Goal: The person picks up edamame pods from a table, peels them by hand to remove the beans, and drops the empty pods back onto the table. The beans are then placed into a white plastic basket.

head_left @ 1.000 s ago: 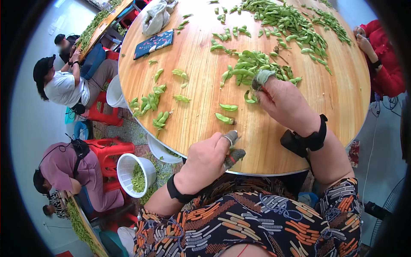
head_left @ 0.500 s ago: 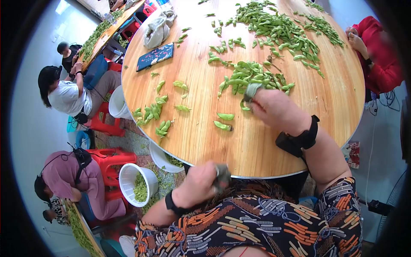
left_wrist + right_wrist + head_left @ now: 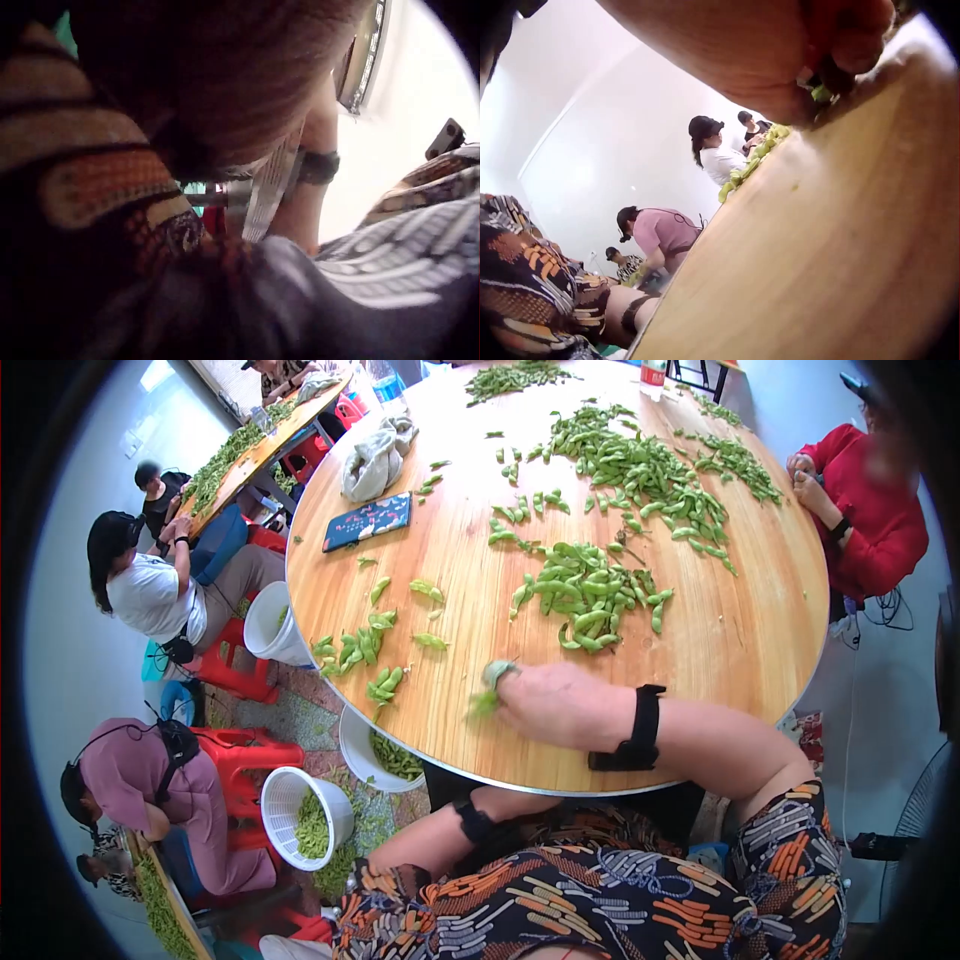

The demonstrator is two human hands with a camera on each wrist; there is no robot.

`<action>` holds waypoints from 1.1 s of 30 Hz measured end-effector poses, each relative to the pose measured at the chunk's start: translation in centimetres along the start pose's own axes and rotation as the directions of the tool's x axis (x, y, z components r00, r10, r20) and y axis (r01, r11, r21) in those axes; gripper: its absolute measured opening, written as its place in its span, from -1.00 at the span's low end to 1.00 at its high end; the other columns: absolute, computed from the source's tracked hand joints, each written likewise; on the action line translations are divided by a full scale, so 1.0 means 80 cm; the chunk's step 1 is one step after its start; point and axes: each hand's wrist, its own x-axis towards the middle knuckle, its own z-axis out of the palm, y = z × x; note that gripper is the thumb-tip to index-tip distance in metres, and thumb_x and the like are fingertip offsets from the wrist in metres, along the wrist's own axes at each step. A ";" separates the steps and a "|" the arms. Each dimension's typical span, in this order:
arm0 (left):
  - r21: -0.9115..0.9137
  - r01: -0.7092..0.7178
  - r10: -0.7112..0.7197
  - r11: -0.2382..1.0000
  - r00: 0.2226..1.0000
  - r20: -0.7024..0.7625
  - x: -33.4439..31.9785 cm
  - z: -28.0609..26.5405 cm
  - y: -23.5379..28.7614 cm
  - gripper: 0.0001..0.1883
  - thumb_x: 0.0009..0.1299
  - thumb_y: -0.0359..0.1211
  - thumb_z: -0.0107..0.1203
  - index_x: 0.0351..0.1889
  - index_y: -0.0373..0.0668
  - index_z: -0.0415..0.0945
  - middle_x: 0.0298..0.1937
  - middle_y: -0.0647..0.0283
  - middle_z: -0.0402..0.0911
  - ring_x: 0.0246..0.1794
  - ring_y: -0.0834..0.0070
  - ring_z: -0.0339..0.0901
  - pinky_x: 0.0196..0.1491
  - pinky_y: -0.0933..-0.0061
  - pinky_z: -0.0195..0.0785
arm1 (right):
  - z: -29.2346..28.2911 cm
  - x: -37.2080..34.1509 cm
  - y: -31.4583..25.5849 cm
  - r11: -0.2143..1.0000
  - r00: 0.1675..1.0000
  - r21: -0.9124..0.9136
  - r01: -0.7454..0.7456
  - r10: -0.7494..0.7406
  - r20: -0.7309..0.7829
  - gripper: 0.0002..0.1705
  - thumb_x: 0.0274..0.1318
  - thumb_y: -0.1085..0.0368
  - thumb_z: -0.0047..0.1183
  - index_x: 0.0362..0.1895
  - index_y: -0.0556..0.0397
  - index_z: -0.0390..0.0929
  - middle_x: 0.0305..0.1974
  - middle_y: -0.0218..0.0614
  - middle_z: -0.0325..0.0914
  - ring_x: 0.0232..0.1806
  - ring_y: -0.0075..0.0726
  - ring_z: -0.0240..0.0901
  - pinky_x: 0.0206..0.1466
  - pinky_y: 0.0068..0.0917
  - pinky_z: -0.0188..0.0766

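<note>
My right hand [image 3: 560, 705] is over the near part of the round wooden table [image 3: 470, 620], knuckles up. It pinches green soybean pods [image 3: 483, 706], blurred, at the fingertips; a bit of green pod [image 3: 821, 94] shows between the curled fingers in the right wrist view. A grey-green wrap covers a finger. My left hand [image 3: 225, 97] is below the table edge by the patterned clothing, dark in the left wrist view, its fingers hidden. Beyond the right hand lies a small heap of soybean pods [image 3: 590, 592].
A larger pod pile [image 3: 640, 465] lies farther back. More pods [image 3: 360, 643] sit at the left, near a patterned blue pouch [image 3: 367, 523] and a grey cloth bag [image 3: 378, 460]. White baskets [image 3: 307, 818] stand on the floor. A person in red [image 3: 875, 500] sits at the right.
My right hand has moved from the small heap toward the near left. The two loose pods at the near middle no longer show on the table. My left hand has gone down below the table edge.
</note>
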 end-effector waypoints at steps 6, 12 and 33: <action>0.526 -0.061 0.129 0.848 0.987 -0.093 -0.005 0.006 -0.040 -0.42 0.22 0.02 0.06 0.16 -0.02 0.37 0.19 0.09 0.38 0.22 0.12 0.25 0.25 0.11 0.07 | -0.049 -0.013 0.060 0.973 0.948 -0.118 -0.201 0.163 -0.273 -0.87 0.03 0.32 -0.06 -0.35 0.12 0.42 -0.52 -0.15 0.41 -0.47 0.03 0.47 -0.37 -0.16 0.46; 0.148 -0.089 0.098 0.985 0.994 -0.055 -0.006 -0.008 -0.015 -0.59 0.24 -0.22 0.01 0.03 -0.17 0.41 0.04 -0.01 0.45 0.08 0.08 0.35 0.13 0.18 0.20 | -0.074 -0.038 0.072 0.892 0.972 -0.392 -0.227 0.182 -0.148 -0.84 0.00 0.34 -0.02 -0.30 0.14 0.44 -0.31 -0.06 0.46 -0.32 0.00 0.49 -0.24 -0.19 0.46; -0.858 0.122 -0.392 0.499 0.915 -0.098 0.105 -0.111 0.084 -0.66 0.44 -0.40 -0.12 0.17 -0.20 0.27 -0.10 0.32 0.47 -0.13 0.61 0.42 -0.09 0.59 0.29 | -0.046 -0.057 0.077 0.380 0.928 0.920 -0.102 0.368 -0.049 -0.85 0.23 0.27 -0.01 -0.19 0.05 0.41 -0.65 -0.55 0.28 -0.72 -0.71 0.20 -0.69 -0.69 0.15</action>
